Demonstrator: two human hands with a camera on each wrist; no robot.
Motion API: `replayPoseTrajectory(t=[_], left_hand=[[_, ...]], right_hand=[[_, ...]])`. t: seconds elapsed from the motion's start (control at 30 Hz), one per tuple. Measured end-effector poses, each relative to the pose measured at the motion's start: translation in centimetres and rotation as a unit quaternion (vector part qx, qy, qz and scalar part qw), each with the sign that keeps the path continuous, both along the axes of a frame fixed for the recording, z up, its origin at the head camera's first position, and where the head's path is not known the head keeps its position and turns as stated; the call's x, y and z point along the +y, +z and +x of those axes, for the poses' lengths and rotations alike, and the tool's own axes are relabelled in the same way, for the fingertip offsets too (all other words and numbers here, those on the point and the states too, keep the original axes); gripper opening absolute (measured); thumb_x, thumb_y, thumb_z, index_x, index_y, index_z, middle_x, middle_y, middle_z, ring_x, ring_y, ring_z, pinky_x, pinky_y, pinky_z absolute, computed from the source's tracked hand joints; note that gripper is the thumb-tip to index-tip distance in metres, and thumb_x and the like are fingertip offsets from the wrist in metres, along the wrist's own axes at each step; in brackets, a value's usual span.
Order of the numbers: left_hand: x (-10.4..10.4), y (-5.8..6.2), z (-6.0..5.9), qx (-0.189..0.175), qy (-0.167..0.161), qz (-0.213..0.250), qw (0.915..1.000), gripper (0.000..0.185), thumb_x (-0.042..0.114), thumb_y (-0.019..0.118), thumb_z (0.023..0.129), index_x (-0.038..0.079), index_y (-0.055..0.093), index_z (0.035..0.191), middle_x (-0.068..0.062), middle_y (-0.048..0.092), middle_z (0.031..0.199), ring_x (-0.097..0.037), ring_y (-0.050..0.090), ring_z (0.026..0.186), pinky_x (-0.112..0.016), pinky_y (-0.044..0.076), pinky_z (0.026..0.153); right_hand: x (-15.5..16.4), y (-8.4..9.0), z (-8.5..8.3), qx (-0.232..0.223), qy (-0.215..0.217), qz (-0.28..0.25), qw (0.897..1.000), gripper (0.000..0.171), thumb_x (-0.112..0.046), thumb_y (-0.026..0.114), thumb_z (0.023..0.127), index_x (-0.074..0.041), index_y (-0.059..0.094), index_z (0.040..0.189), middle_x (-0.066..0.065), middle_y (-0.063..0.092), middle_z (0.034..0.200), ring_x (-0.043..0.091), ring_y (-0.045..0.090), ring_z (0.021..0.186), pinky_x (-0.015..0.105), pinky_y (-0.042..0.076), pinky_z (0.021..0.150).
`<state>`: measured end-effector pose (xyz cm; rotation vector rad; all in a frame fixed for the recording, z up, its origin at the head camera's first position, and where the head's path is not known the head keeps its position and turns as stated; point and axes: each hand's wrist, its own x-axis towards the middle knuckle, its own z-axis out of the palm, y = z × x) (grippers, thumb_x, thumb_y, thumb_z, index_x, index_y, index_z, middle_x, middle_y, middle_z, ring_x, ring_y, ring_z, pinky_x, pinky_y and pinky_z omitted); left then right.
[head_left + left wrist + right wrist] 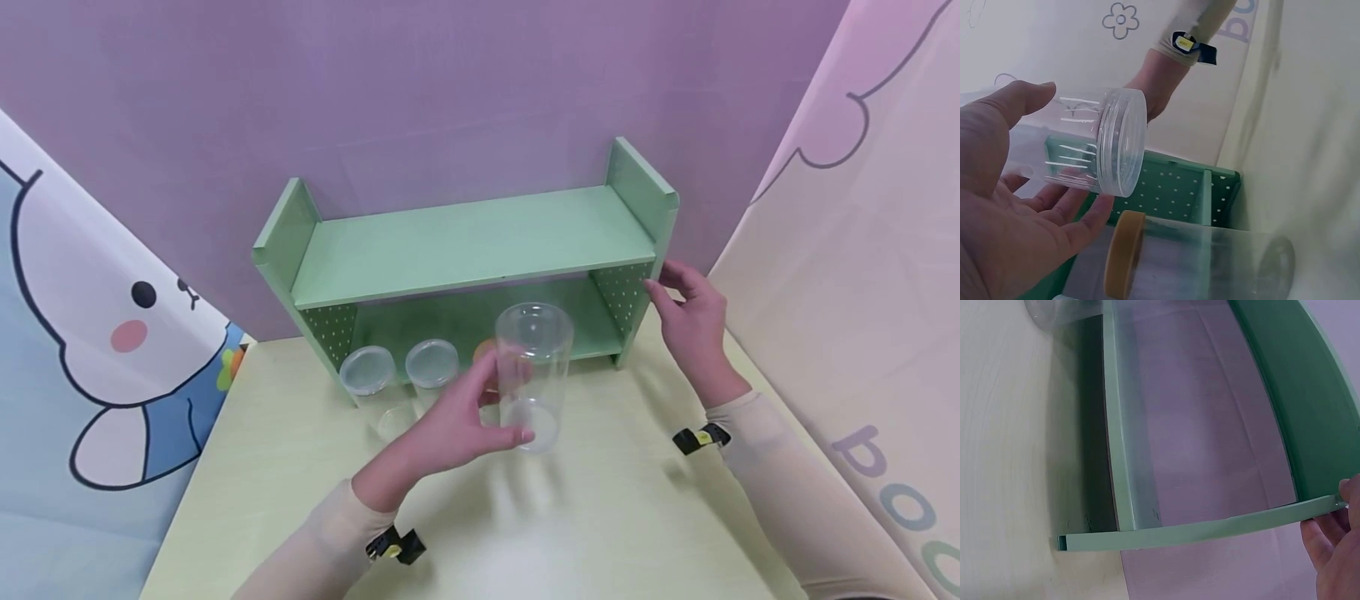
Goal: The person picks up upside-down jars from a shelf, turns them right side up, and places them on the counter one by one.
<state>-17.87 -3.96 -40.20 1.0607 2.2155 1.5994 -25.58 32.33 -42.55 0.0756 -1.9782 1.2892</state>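
Observation:
My left hand (pixel 457 417) holds a clear plastic jar (pixel 551 367) above the table, thumb on one side and fingers on the other. In the left wrist view the jar's ribbed end (pixel 1125 140) faces the same way as the base of the orange-lidded jar (pixel 1179 256). My right hand (pixel 693 321) pinches the front edge of the green shelf (pixel 480 237) at its right side panel; in the right wrist view its fingers (pixel 1316 544) lie against that panel. Two clear jars with whitish lids (pixel 367 371) stand before the shelf's left part.
The pale table (pixel 600 517) runs along the front. Behind the shelf hangs a purple backdrop (pixel 450 100). Printed cloth panels close off both sides, the left one with a cartoon figure (pixel 142 358). The orange-lidded jar is partly hidden behind my left hand in the head view.

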Motion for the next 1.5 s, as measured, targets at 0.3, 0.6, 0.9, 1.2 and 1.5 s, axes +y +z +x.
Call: replayPoseTrajectory(t=[0.3,0.6,0.9,1.2,1.5], left_hand=[[-0.7,-1.8,0.2,0.004,0.001,-0.011,0.9999,0.079,0.016,0.092,0.090,0.028,0.049,0.155,0.005,0.064,0.146,-0.017,0.063,0.133,-0.045,0.054,0.113],[-1.0,-2.8,0.4,-0.003,0.011,-0.021,0.9997,0.076,0.018,0.092,0.089,0.031,0.051,0.151,0.009,0.063,0.143,-0.015,0.062,0.132,-0.044,0.054,0.115],[-1.2,-3.4,0.3,-0.009,0.012,-0.022,0.9996,0.077,0.017,0.093,0.088,0.032,0.050,0.152,0.009,0.063,0.144,-0.015,0.061,0.134,-0.049,0.052,0.116],[-1.3,-3.8,0.2,-0.001,0.014,-0.023,0.9996,0.078,0.016,0.092,0.088,0.029,0.050,0.152,0.008,0.064,0.143,-0.015,0.061,0.134,-0.044,0.053,0.115],[-1.4,-4.2,0.1,0.001,0.011,-0.030,0.9995,0.084,0.018,0.092,0.089,0.028,0.046,0.158,0.006,0.063,0.147,-0.015,0.060,0.136,-0.046,0.054,0.115]], right_hand=[[0.7,-0.5,-0.4,0.006,0.011,-0.003,1.000,0.031,-0.001,0.079,0.101,-0.001,0.077,0.132,0.023,0.079,0.118,-0.004,0.070,0.101,0.009,0.057,0.080],[0.4,-0.3,-0.3,0.000,0.015,-0.009,1.000,0.031,-0.004,0.078,0.103,-0.003,0.077,0.134,0.021,0.079,0.120,0.000,0.071,0.104,0.011,0.058,0.082],[-2.5,2.3,2.8,0.155,0.015,-0.031,0.987,0.021,0.014,0.064,0.098,0.023,0.062,0.116,0.015,0.065,0.111,0.011,0.065,0.100,0.023,0.055,0.091],[-6.9,4.0,6.2,0.155,0.297,0.123,0.934,0.065,-0.044,0.075,0.106,0.015,0.065,0.132,0.028,0.067,0.122,0.025,0.062,0.118,0.032,0.052,0.103],[-10.0,5.6,8.3,0.020,0.392,0.188,0.900,0.073,-0.033,0.088,0.097,-0.009,0.055,0.158,0.005,0.058,0.149,0.028,0.059,0.129,0.037,0.050,0.110]])
